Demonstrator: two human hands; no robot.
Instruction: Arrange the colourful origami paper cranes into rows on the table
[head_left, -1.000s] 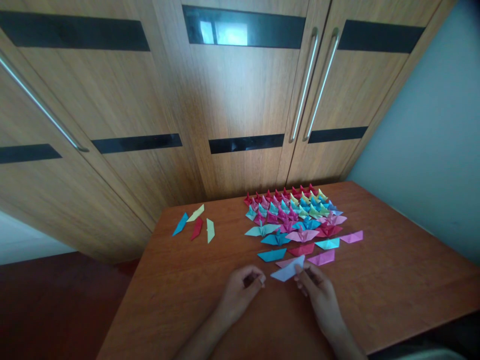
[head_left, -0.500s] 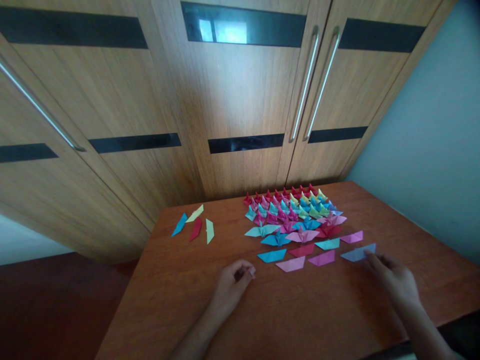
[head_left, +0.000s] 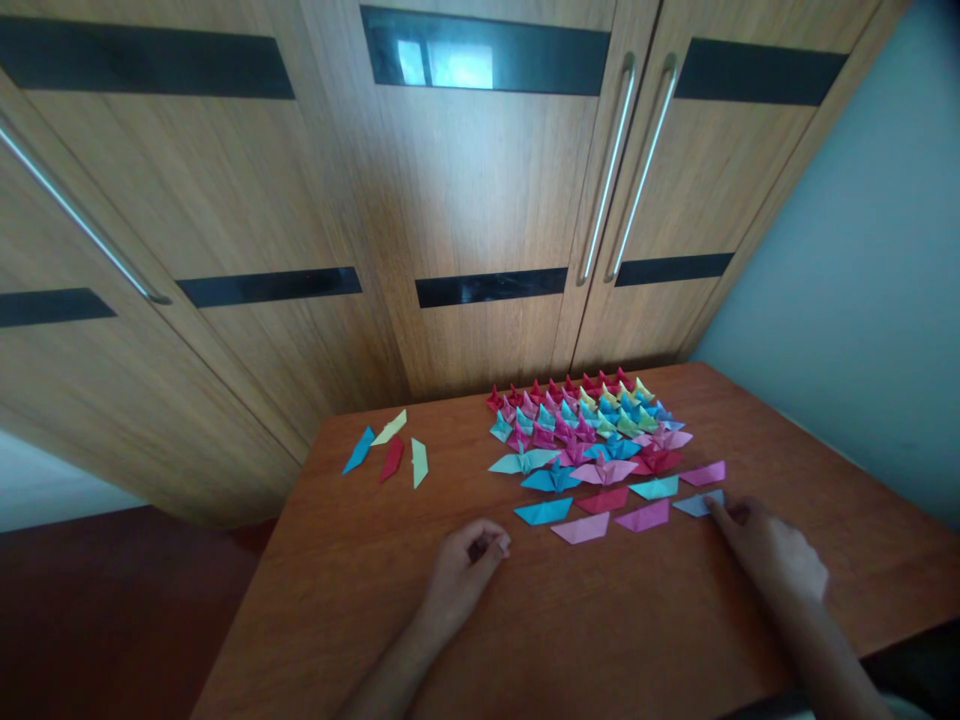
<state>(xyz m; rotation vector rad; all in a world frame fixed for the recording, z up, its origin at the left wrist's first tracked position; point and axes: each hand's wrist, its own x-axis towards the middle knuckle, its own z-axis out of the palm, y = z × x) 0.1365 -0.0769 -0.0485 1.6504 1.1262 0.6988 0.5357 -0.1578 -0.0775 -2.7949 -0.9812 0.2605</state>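
My right hand (head_left: 772, 550) has its index finger on a pale blue-grey folded paper piece (head_left: 694, 504), at the right end of a front row of flat folded pieces; the thumb is partly hidden. Beside it lie a magenta piece (head_left: 643, 516) and a turquoise piece (head_left: 655, 487). My left hand (head_left: 466, 565) rests on the table, fingers curled and thumb touching the fingertips, with nothing visible in it. The nearest pieces to it are a light pink one (head_left: 580, 528) and a blue one (head_left: 544, 511).
Several rows of colourful origami cranes (head_left: 606, 471) stand behind the flat pieces. At the back left of the wooden table (head_left: 360, 570) lie several folded pieces, including a red one (head_left: 391, 460). A wooden wardrobe (head_left: 487, 200) rises behind; a pale wall (head_left: 847, 300) stands right.
My right hand has moved a little left with the blue-grey piece, bringing it closer to the magenta piece. My left hand stays where it was.
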